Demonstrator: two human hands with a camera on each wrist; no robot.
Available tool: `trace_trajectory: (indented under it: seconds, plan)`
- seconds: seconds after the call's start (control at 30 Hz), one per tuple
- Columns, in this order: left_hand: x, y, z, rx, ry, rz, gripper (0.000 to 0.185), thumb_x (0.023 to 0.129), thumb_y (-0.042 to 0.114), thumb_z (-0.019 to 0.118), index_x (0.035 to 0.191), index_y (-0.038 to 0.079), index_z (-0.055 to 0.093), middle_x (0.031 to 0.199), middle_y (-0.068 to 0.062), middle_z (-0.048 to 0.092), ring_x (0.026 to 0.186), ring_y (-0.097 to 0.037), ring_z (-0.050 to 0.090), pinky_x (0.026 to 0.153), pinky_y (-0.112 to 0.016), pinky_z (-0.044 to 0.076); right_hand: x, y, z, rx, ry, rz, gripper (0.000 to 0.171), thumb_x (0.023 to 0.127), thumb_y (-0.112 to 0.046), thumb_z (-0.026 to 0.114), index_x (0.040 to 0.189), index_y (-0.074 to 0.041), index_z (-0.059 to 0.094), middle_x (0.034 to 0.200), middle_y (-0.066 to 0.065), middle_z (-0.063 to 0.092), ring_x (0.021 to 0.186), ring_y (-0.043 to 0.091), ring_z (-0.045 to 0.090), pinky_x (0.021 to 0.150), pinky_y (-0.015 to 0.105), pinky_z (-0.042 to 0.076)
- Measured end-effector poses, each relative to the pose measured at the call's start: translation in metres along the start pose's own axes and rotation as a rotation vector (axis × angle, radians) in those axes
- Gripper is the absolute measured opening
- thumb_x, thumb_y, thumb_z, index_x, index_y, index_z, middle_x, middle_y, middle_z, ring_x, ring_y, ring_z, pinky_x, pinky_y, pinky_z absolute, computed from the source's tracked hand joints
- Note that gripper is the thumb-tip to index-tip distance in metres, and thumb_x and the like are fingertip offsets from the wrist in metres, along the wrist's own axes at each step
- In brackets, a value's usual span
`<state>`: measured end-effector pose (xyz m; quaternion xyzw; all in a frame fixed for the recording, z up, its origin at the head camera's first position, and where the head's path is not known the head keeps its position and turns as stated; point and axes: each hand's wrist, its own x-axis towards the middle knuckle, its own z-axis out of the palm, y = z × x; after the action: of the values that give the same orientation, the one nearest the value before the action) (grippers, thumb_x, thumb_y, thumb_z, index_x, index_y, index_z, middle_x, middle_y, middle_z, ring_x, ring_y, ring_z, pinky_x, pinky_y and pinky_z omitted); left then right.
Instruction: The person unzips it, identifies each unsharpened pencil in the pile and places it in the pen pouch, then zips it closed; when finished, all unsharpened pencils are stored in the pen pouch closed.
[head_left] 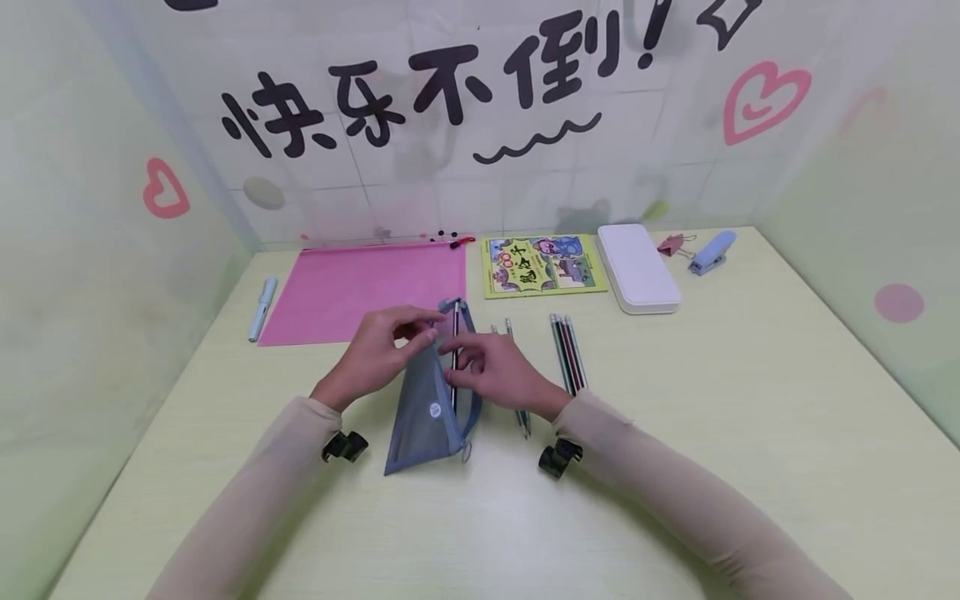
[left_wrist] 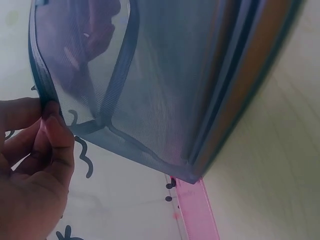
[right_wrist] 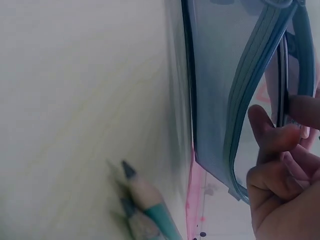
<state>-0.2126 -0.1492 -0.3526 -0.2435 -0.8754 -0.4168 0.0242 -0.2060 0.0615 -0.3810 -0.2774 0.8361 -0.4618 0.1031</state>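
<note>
- Head view, far left of the table (head_left: 750,433): pale blue pen (head_left: 262,309) lying beside the left edge of a pink zip folder (head_left: 360,290) that reaches to the far wall.
- Left hand (head_left: 382,346) just nearer than the folder, fingers curled, pinching the far upper rim of a grey-blue mesh pencil pouch (head_left: 429,408); in the left wrist view, thumb and fingertips (left_wrist: 52,125) clamped on the pouch's zip edge (left_wrist: 40,75), mesh (left_wrist: 165,75) filling most of the picture, strip of pink folder (left_wrist: 197,210) below it.
- Pouch standing on the table at centre, between both hands, wide end near, narrow open end far and raised.
- Dark pencil (head_left: 454,358) upright in the pouch's open mouth, pinched by the right hand (head_left: 498,372) on the pouch's right side; in the right wrist view, fingertips (right_wrist: 272,135) curled against the thin dark shaft (right_wrist: 284,85) inside the zip opening (right_wrist: 255,90).
- Two pencils (head_left: 517,392) flat on the table partly under the right hand; green pencil tips (right_wrist: 145,200) seen close in the right wrist view.
- Further right, bundle of coloured pencils (head_left: 568,354) lying parallel, apart from the hand.
- Far right: picture book (head_left: 543,265), white case (head_left: 637,268), pink binder clip (head_left: 672,244), blue stapler (head_left: 712,252), all near the far wall.
</note>
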Motion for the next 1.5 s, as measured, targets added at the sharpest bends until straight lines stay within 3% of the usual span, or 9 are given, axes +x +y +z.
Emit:
trace_trajectory:
  seconds: [0.2,0.47,0.67,0.83,1.17,1.37,1.5]
  plan:
    - [-0.002,0.001,0.0,0.012,-0.009,0.01,0.026,0.099,0.012,0.064,0.123,0.007,0.07,0.102,-0.009,0.073,0.089,-0.016,0.065,0.084,-0.034,0.057,-0.001,-0.001,-0.007,-0.041,-0.058,-0.028,0.035,0.095,-0.016,0.067,0.129,-0.006,0.064,0.094,0.006,0.076,0.077,0.013,0.069,0.066,0.023,0.055]
    - [-0.006,0.001,-0.005,0.022,-0.004,-0.029,0.026,0.098,0.011,0.064,0.123,0.009,0.071,0.106,-0.012,0.072,0.091,-0.017,0.063,0.084,-0.035,0.058,-0.016,0.013,-0.048,-0.075,0.013,0.033,0.024,0.097,-0.019,0.064,0.116,-0.005,0.07,0.094,0.009,0.076,0.083,0.027,0.074,0.068,0.027,0.055]
    - [-0.007,-0.002,-0.008,0.024,-0.001,-0.038,0.025,0.098,0.012,0.065,0.122,0.01,0.072,0.105,-0.012,0.073,0.089,-0.018,0.062,0.082,-0.031,0.057,-0.035,0.037,-0.084,-0.173,0.016,0.108,0.021,0.097,-0.021,0.065,0.111,-0.006,0.072,0.087,0.008,0.075,0.077,0.023,0.071,0.066,0.028,0.049]
    - [-0.007,-0.002,-0.009,0.022,-0.007,-0.029,0.025,0.098,0.011,0.065,0.122,0.01,0.072,0.104,-0.014,0.072,0.088,-0.018,0.062,0.08,-0.027,0.057,-0.05,0.056,-0.101,-0.27,-0.02,0.154,0.018,0.096,-0.021,0.066,0.107,-0.008,0.073,0.081,0.004,0.071,0.071,0.015,0.06,0.066,0.026,0.046]
    - [-0.006,-0.002,-0.009,0.025,-0.025,-0.034,0.025,0.097,0.01,0.066,0.121,0.009,0.072,0.105,-0.012,0.073,0.088,-0.018,0.063,0.08,-0.027,0.057,-0.061,0.072,-0.107,-0.338,-0.048,0.17,0.015,0.089,-0.008,0.07,0.103,-0.011,0.074,0.084,0.001,0.068,0.074,0.013,0.057,0.069,0.025,0.048]
    - [-0.005,-0.005,-0.008,0.028,-0.07,-0.033,0.026,0.097,0.009,0.066,0.122,0.009,0.072,0.118,-0.009,0.074,0.093,-0.017,0.065,0.082,-0.024,0.057,-0.058,0.068,-0.101,-0.402,-0.098,0.231,0.017,0.089,-0.013,0.074,0.106,-0.013,0.072,0.082,0.001,0.068,0.073,0.014,0.057,0.069,0.026,0.049]
    - [-0.004,-0.005,-0.008,0.033,-0.072,-0.037,0.026,0.096,0.009,0.066,0.122,0.009,0.072,0.114,-0.009,0.074,0.092,-0.018,0.064,0.085,-0.029,0.058,-0.055,0.063,-0.098,-0.447,-0.1,0.239,0.016,0.089,-0.014,0.075,0.104,-0.013,0.07,0.085,0.002,0.07,0.076,0.015,0.059,0.07,0.028,0.05]
